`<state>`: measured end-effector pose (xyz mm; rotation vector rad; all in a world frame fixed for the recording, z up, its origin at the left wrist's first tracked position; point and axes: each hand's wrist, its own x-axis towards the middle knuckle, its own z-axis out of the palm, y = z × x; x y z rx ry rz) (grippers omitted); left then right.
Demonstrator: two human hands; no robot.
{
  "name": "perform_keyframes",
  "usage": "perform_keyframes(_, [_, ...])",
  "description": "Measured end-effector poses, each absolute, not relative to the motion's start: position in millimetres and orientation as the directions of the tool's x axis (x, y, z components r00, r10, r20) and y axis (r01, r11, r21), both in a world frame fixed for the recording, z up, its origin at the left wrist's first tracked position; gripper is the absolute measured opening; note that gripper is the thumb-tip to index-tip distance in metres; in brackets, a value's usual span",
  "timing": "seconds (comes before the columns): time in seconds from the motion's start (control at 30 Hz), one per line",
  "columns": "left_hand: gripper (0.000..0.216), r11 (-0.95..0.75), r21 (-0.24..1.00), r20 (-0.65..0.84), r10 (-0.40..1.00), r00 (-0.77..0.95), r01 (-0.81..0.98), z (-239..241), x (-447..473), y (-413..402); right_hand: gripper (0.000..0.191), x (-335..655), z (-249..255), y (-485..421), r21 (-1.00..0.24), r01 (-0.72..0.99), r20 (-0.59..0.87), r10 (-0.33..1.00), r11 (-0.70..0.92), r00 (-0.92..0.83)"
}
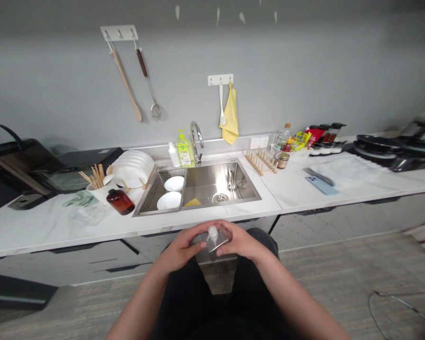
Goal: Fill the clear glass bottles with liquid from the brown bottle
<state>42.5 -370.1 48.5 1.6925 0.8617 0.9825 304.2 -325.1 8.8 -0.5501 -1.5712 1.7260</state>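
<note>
Both my hands meet in front of me, below the counter edge, around a small clear bottle (215,244) with a white pump top. My left hand (181,248) curls its fingers on the bottle's left side. My right hand (238,240) wraps the right side, fingers closed near the pump. Ahead lies a steel sink (230,182) with two white bowls (170,192) in a drain tray and a yellow sponge (192,202). A brown amber bottle (120,201) lies on the white counter (49,226) to the left of the sink.
Stacked white plates (132,167) and a cup of chopsticks (95,182) stand left of the sink. Soap bottles (184,150) flank the tap (197,141). A wooden rack (260,161), condiments (299,141), a phone (322,185) and pans (378,146) sit to the right. A yellow cloth (230,115) hangs on the wall.
</note>
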Motion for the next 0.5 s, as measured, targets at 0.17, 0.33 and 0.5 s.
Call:
perform_keyframes(0.17, [0.044,-0.299,0.936,0.219,0.909,0.354,0.188,45.0,54.2,-362.0,0.094,300.7,11.6,-326.0,-0.979,-0.205,0.144,0.749,0.011,-0.646])
perform_keyframes(0.33, [0.034,-0.276,0.903,0.294,0.956,-0.006,0.329,38.2,79.6,-357.6,0.085,291.5,15.8,-333.2,-0.979,-0.061,0.194,0.812,0.192,-0.550])
perform_keyframes(0.5, [0.067,-0.366,0.884,0.352,0.930,0.103,0.290,41.4,83.3,-361.7,0.078,291.2,20.3,-336.6,-0.955,0.054,0.230,0.848,0.290,-0.478])
